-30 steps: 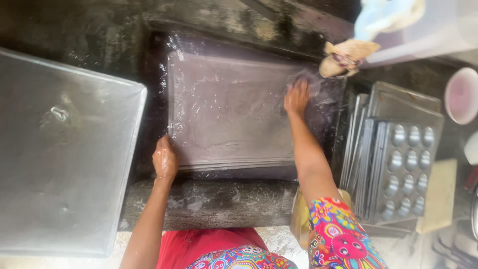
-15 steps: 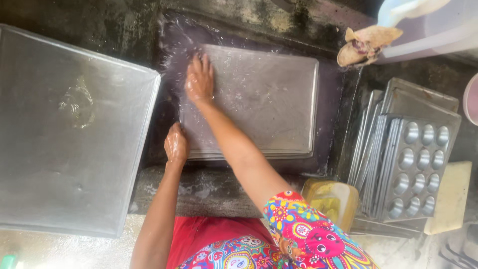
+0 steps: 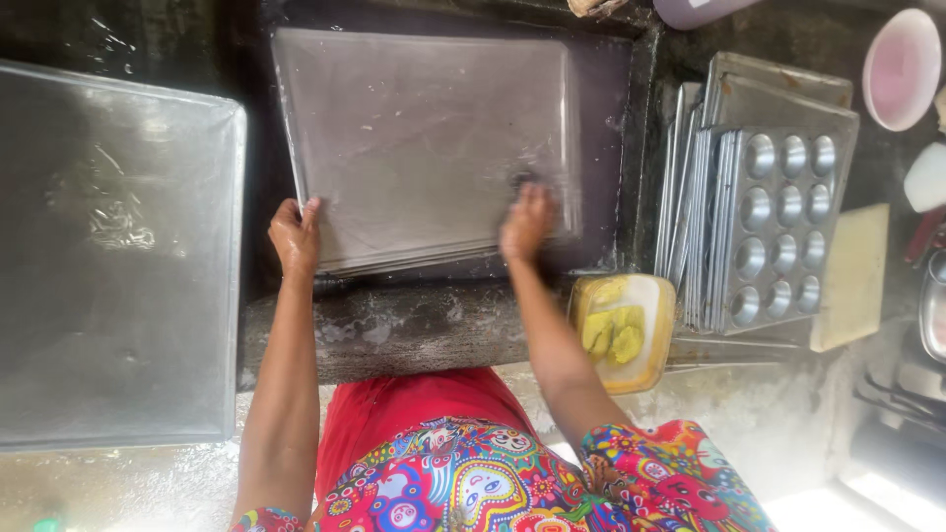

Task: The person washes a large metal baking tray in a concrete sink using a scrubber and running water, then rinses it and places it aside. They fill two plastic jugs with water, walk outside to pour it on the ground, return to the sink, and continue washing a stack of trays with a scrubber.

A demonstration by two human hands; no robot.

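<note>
A large flat metal baking tray (image 3: 424, 138) lies in a dark stone sink (image 3: 611, 148), wet and soapy. My left hand (image 3: 296, 236) grips the tray's near left corner. Pressed on the tray's near right part is my right hand (image 3: 527, 222), closed over a dark scrubbing pad that barely shows under the fingers. More trays seem stacked under the top one.
Another big metal tray (image 3: 113, 256) rests to the left. At the right lean several trays and a muffin tin (image 3: 783, 227). A small tub with yellow soap (image 3: 621, 330) stands on the sink ledge (image 3: 414, 330). A pink bowl (image 3: 902, 69) is far right.
My right hand has swept across the tray from the far right, to the far left, then back to the near right edge. The left hand stays at the near left corner.
</note>
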